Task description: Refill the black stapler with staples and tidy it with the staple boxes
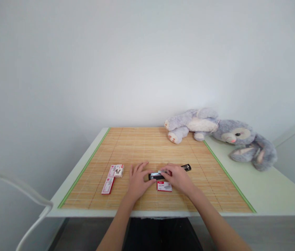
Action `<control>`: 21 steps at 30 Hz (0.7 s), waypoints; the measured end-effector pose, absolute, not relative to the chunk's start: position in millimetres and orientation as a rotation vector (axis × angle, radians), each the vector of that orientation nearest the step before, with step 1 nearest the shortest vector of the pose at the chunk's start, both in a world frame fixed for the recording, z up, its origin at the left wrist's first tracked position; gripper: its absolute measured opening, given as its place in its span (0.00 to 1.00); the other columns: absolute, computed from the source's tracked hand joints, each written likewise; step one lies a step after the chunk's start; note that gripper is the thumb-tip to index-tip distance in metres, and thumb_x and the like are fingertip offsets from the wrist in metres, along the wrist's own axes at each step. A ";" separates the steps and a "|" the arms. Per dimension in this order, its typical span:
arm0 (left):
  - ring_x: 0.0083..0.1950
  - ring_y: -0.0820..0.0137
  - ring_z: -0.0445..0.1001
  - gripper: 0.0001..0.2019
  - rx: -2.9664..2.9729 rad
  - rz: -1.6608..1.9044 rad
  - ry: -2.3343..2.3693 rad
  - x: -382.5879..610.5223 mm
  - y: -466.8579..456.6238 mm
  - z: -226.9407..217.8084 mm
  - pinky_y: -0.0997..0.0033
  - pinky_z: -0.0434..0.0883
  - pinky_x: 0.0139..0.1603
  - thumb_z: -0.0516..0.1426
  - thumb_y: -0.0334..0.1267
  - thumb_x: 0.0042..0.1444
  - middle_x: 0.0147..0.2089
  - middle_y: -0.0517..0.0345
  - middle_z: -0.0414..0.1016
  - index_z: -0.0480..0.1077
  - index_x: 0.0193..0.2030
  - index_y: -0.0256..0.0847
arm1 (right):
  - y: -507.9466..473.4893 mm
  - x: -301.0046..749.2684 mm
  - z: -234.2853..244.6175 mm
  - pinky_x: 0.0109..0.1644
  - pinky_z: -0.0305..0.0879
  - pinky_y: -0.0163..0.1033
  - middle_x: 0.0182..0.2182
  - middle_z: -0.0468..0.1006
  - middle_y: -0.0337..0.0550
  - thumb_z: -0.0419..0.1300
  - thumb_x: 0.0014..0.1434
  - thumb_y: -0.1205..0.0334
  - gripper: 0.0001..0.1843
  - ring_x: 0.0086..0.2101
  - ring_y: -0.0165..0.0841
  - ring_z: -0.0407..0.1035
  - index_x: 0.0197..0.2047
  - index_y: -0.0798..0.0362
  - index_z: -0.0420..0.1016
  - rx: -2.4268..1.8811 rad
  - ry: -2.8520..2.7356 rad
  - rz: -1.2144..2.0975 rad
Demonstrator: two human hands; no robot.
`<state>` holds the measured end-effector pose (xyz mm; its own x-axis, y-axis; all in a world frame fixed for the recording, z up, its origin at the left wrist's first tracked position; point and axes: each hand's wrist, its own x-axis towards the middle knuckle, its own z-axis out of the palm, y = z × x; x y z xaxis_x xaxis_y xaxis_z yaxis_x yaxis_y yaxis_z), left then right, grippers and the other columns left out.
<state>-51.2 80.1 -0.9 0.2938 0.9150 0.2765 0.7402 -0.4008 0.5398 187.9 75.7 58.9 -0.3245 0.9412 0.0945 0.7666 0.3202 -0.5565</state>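
Observation:
A black stapler (154, 176) lies opened out flat on the bamboo mat, its silver channel facing up. My left hand (137, 181) steadies its left end between thumb and index finger, the other fingers spread. Over the stapler's middle, my right hand (176, 175) is closed in a pinch on what looks like a small silver strip of staples (160, 172), mostly covered by the fingers. The stapler's far arm (186, 167) sticks out beyond the right hand. Just in front lies a red and white staple box (164, 187), close to the right wrist.
Left of my hands are two flat red and white boxes (108, 185) and a smaller box with a stapler picture (119, 170). A grey plush rabbit (202, 124) lies along the back right. The bamboo mat (142, 146) has green edges; a white cable (27, 190) hangs at left.

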 end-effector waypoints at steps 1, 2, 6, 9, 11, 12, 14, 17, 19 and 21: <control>0.75 0.54 0.57 0.16 2.260 0.788 1.502 -50.3 77.3 -0.9 0.37 0.36 0.78 0.68 0.52 0.58 0.74 0.61 0.65 0.80 0.52 0.60 | 77.2 187.6 58.8 0.43 0.62 0.35 0.37 0.80 0.40 0.60 0.70 0.58 0.11 0.38 0.34 0.72 0.49 0.47 0.84 -1.511 -2.198 0.591; 0.75 0.54 0.57 0.16 2.256 0.780 1.502 -49.3 75.0 -1.1 0.36 0.33 0.78 0.68 0.52 0.58 0.74 0.61 0.65 0.80 0.52 0.60 | 78.0 187.4 58.4 0.43 0.61 0.35 0.37 0.81 0.40 0.61 0.69 0.58 0.11 0.38 0.34 0.72 0.48 0.47 0.84 -1.508 -2.208 0.596; 0.76 0.53 0.56 0.16 2.230 0.762 1.503 -46.0 70.7 -1.9 0.33 0.28 0.77 0.67 0.52 0.59 0.75 0.61 0.63 0.79 0.54 0.61 | 75.6 187.3 54.9 0.42 0.61 0.34 0.37 0.81 0.39 0.62 0.68 0.59 0.09 0.38 0.33 0.72 0.47 0.46 0.84 -1.503 -2.239 0.616; 0.77 0.53 0.56 0.17 2.221 0.758 1.499 -45.3 70.9 -1.7 0.32 0.26 0.77 0.67 0.52 0.58 0.76 0.62 0.62 0.79 0.54 0.62 | 72.9 187.5 53.0 0.42 0.61 0.35 0.38 0.82 0.40 0.61 0.69 0.58 0.10 0.38 0.34 0.73 0.47 0.47 0.84 -1.507 -2.248 0.619; 0.77 0.53 0.55 0.17 2.214 0.756 1.500 -45.3 71.3 -1.3 0.32 0.26 0.77 0.67 0.52 0.58 0.76 0.61 0.62 0.79 0.55 0.62 | 72.3 187.1 52.4 0.42 0.61 0.34 0.38 0.82 0.39 0.61 0.69 0.58 0.10 0.38 0.33 0.72 0.47 0.47 0.84 -1.505 -2.253 0.618; 0.77 0.52 0.56 0.17 2.209 0.754 1.503 -45.3 71.4 -1.2 0.32 0.26 0.77 0.67 0.52 0.58 0.76 0.60 0.62 0.79 0.55 0.61 | 72.3 186.7 52.2 0.42 0.61 0.34 0.38 0.82 0.39 0.61 0.69 0.58 0.10 0.38 0.33 0.72 0.47 0.46 0.84 -1.505 -2.254 0.616; 0.77 0.52 0.56 0.17 2.201 0.750 1.509 -45.4 71.5 -1.0 0.31 0.26 0.77 0.67 0.53 0.58 0.75 0.59 0.63 0.79 0.55 0.60 | 72.4 185.8 51.9 0.42 0.61 0.34 0.38 0.82 0.39 0.61 0.69 0.58 0.10 0.38 0.33 0.72 0.47 0.47 0.84 -1.509 -2.255 0.610; 0.77 0.52 0.56 0.17 2.197 0.751 1.506 -45.4 71.7 -1.1 0.31 0.27 0.77 0.67 0.54 0.58 0.75 0.59 0.63 0.79 0.54 0.61 | 72.2 184.1 52.0 0.42 0.61 0.34 0.40 0.82 0.40 0.61 0.69 0.58 0.10 0.39 0.34 0.73 0.47 0.47 0.84 -1.522 -2.253 0.599; 0.77 0.52 0.56 0.17 2.198 0.753 1.501 -45.5 71.9 -1.3 0.32 0.26 0.77 0.66 0.55 0.59 0.75 0.59 0.64 0.79 0.54 0.61 | 71.8 183.0 52.7 0.42 0.61 0.34 0.40 0.82 0.41 0.61 0.69 0.58 0.10 0.39 0.34 0.73 0.47 0.47 0.84 -1.528 -2.257 0.592; 0.77 0.53 0.56 0.17 2.201 0.756 1.496 -45.6 72.2 -1.7 0.32 0.27 0.77 0.66 0.55 0.59 0.75 0.59 0.64 0.79 0.54 0.61 | 71.5 182.4 53.6 0.41 0.60 0.34 0.40 0.82 0.41 0.60 0.69 0.59 0.10 0.39 0.33 0.73 0.47 0.48 0.84 -1.535 -2.264 0.585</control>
